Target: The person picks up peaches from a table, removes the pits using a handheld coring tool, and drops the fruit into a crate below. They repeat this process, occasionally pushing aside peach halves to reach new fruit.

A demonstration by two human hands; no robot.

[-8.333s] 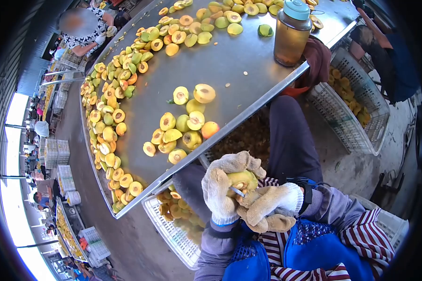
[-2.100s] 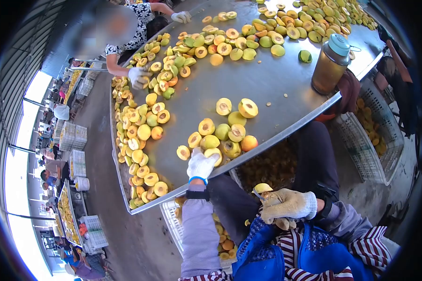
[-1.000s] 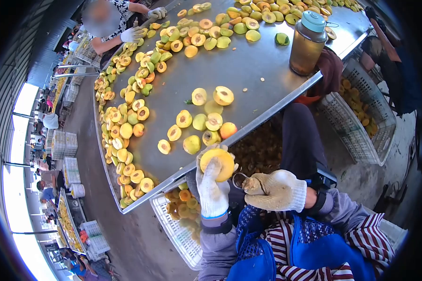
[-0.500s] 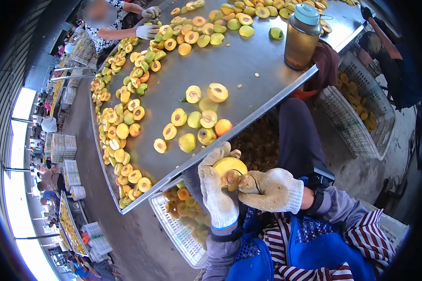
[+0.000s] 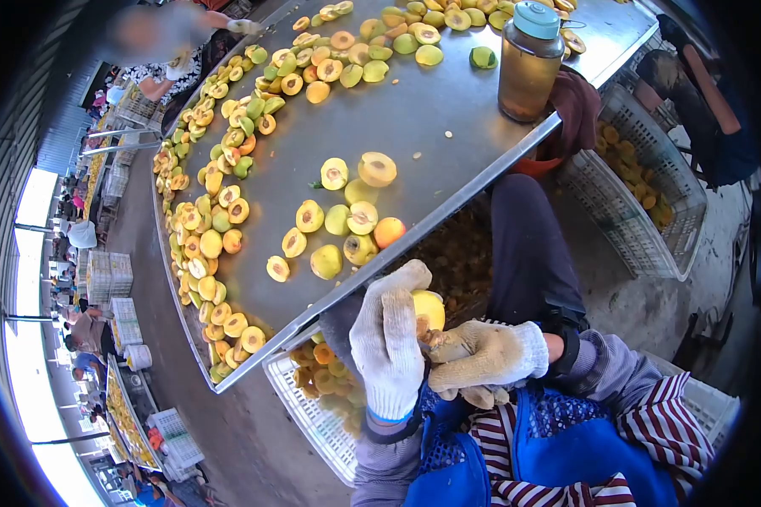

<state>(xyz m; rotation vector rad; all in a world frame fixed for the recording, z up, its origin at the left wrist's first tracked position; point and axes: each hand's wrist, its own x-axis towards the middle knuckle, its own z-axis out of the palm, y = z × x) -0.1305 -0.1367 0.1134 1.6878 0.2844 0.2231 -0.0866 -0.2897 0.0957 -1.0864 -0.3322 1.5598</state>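
My left hand [image 5: 388, 342], in a whitish knitted glove, is closed around a yellow peach [image 5: 429, 311], which shows past its fingers. Pressed up against the lower side of that peach is my right hand [image 5: 492, 357], its glove stained brown, thumb and fingers closed; whatever they hold is hidden. Both hands are in front of my lap, just off the near edge of the metal table [image 5: 380, 101]. Closest on the tabletop lies a small group of cut and whole peaches, among them an orange-red one [image 5: 390, 231] and a halved one [image 5: 377, 169].
A bottle with a teal lid [image 5: 528, 72] stands near the table edge beside a dark red cloth [image 5: 577, 114]. Peach halves line the table's far side. White crates of fruit stand at right [image 5: 643, 190] and below left [image 5: 300, 406]. A co-worker [image 5: 165, 72] is across the table.
My left hand has rolled over, its back now facing up and covering more of the peach. My right fingers have curled in. The co-worker's hands have moved off the fruit pile.
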